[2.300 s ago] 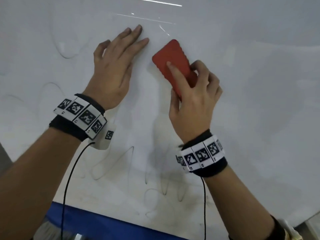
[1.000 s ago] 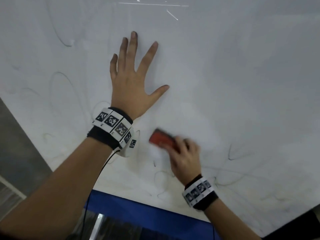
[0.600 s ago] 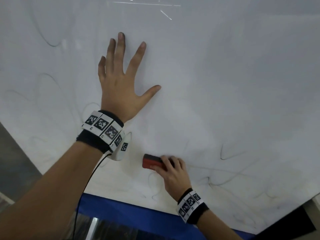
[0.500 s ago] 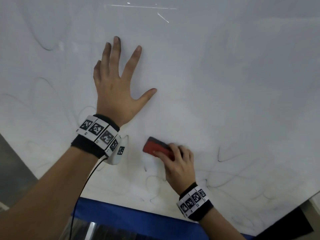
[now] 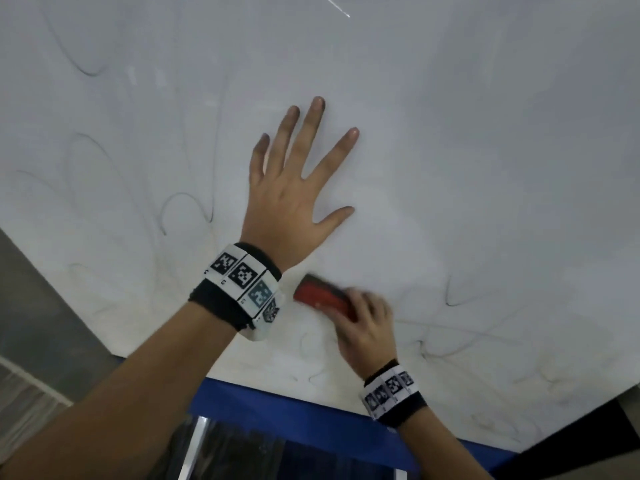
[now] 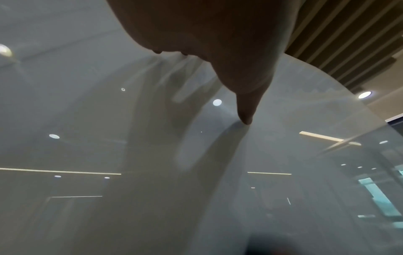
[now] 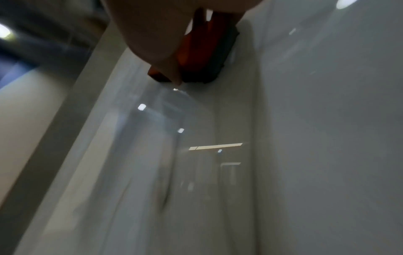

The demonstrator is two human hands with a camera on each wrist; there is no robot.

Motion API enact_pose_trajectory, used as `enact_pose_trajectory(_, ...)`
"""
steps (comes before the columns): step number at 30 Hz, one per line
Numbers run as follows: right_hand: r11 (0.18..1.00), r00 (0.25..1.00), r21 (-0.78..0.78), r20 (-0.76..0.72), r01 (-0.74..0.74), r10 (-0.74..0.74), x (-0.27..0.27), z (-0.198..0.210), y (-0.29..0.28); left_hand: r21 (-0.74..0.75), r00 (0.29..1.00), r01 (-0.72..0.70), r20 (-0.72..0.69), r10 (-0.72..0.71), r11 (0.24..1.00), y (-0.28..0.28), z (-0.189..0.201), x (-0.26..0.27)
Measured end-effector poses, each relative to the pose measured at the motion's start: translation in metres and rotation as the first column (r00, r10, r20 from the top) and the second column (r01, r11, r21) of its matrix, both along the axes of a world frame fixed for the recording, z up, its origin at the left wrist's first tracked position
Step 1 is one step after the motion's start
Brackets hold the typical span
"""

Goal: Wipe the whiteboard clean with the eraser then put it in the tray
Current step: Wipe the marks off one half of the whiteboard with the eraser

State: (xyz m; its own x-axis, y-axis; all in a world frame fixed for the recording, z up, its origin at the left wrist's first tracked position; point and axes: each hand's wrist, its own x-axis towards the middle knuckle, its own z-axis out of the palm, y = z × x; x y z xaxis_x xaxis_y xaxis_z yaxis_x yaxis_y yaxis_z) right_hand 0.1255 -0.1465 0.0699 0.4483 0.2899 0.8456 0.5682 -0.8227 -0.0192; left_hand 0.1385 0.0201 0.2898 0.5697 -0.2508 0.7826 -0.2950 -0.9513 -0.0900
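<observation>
The whiteboard (image 5: 467, 150) fills the head view, with faint black scribbles at its left and along its lower right. My left hand (image 5: 294, 188) lies flat on the board, fingers spread and straight. Below it my right hand (image 5: 363, 327) grips the red eraser (image 5: 322, 297) with a dark felt underside and presses it against the board near my left wrist. In the right wrist view the eraser (image 7: 209, 51) sits under my fingers, felt side on the board (image 7: 316, 138). The left wrist view shows my thumb (image 6: 246, 110) touching the glossy board (image 6: 109, 155).
A blue strip (image 5: 311, 414) runs along the board's lower edge, with a dark glassy surface (image 5: 242, 455) below it. Grey floor (image 5: 38, 306) shows past the board's left corner. Remaining marks (image 5: 460, 303) lie right of the eraser.
My right hand has come down from the upper board to its lower part and rubs the eraser back and forth there. My left hand stays flat, now with fingers spread.
</observation>
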Motion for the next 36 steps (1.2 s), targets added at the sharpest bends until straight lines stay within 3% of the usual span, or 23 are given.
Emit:
enact_pose_trajectory(3, 0.952, 0.991, 0.285, 0.041, 0.108, -0.125, 0.001, 0.045, -0.029, 0.008, 1.0, -0.002, 0.009, 0.002, 1.0, 0.002, -0.001, 0.003)
enact_pose_trajectory(6, 0.909, 0.984, 0.39, 0.029, 0.15, -0.175, 0.003, 0.042, -0.025, -0.026, 1.0, 0.009, 0.0, -0.009, 1.0, -0.003, -0.002, 0.003)
enact_pose_trajectory(8, 0.962, 0.994, 0.256, 0.013, 0.098, -0.105, 0.002, 0.014, -0.012, -0.037, 1.0, 0.006, 0.006, -0.006, 0.999, -0.003, -0.003, 0.003)
enact_pose_trajectory(11, 0.989, 1.0, -0.149, -0.026, -0.001, -0.003, -0.002, -0.022, -0.01, -0.037, 1.0, 0.013, 0.026, -0.012, 0.999, -0.002, -0.003, 0.003)
enact_pose_trajectory(12, 0.989, 0.999, -0.15, -0.032, 0.007, -0.012, -0.002, -0.017, -0.015, -0.032, 0.999, 0.012, 0.031, -0.011, 0.999, -0.002, -0.003, 0.004)
enact_pose_trajectory(15, 0.974, 0.994, 0.198, -0.001, 0.108, -0.11, -0.005, 0.025, -0.035, -0.031, 0.999, 0.006, 0.04, -0.005, 1.0, -0.002, -0.003, 0.005)
enact_pose_trajectory(18, 0.837, 0.976, 0.519, 0.029, 0.171, -0.218, 0.0, 0.046, -0.047, -0.04, 0.999, 0.009, 0.043, -0.007, 0.999, -0.004, -0.004, 0.005)
enact_pose_trajectory(20, 0.891, 0.979, 0.421, 0.028, 0.17, -0.2, -0.001, 0.022, -0.037, -0.057, 0.999, 0.014, 0.035, -0.012, 0.998, -0.006, -0.004, 0.004)
enact_pose_trajectory(22, 0.994, 0.996, 0.064, 0.009, 0.094, -0.094, -0.006, -0.02, -0.027, -0.068, 1.0, 0.014, 0.025, -0.012, 0.998, -0.006, -0.003, 0.003)
enact_pose_trajectory(24, 0.983, 0.999, -0.184, -0.044, 0.019, -0.028, -0.006, -0.038, -0.032, -0.065, 1.0, 0.012, 0.02, -0.011, 0.998, -0.006, -0.003, 0.003)
enact_pose_trajectory(26, 0.985, 0.999, -0.167, 0.002, 0.037, -0.037, -0.001, -0.016, -0.043, -0.063, 1.0, 0.008, 0.029, -0.006, 0.998, -0.006, -0.003, 0.003)
enact_pose_trajectory(28, 0.994, 0.995, 0.066, 0.023, 0.091, -0.092, -0.002, 0.017, -0.055, -0.067, 0.999, 0.01, 0.036, -0.007, 0.998, -0.006, -0.005, 0.004)
enact_pose_trajectory(30, 0.942, 0.987, 0.306, 0.038, 0.137, -0.156, -0.002, 0.036, -0.064, -0.072, 0.999, 0.011, 0.037, -0.008, 0.997, -0.007, -0.005, 0.003)
enact_pose_trajectory(32, 0.904, 0.979, 0.39, 0.029, 0.177, -0.204, -0.001, 0.028, -0.058, -0.089, 1.0, 0.01, 0.027, -0.008, 0.996, -0.01, -0.006, 0.002)
enact_pose_trajectory(33, 0.926, 0.98, 0.332, 0.02, 0.178, -0.196, -0.002, 0.012, -0.052, -0.101, 1.0, 0.006, 0.019, -0.004, 0.995, -0.012, -0.007, 0.002)
enact_pose_trajectory(36, 0.995, 0.997, -0.089, -0.051, 0.055, -0.059, -0.01, -0.04, -0.039, -0.15, 1.0, 0.007, 0.006, -0.006, 0.989, -0.02, -0.008, 0.0)
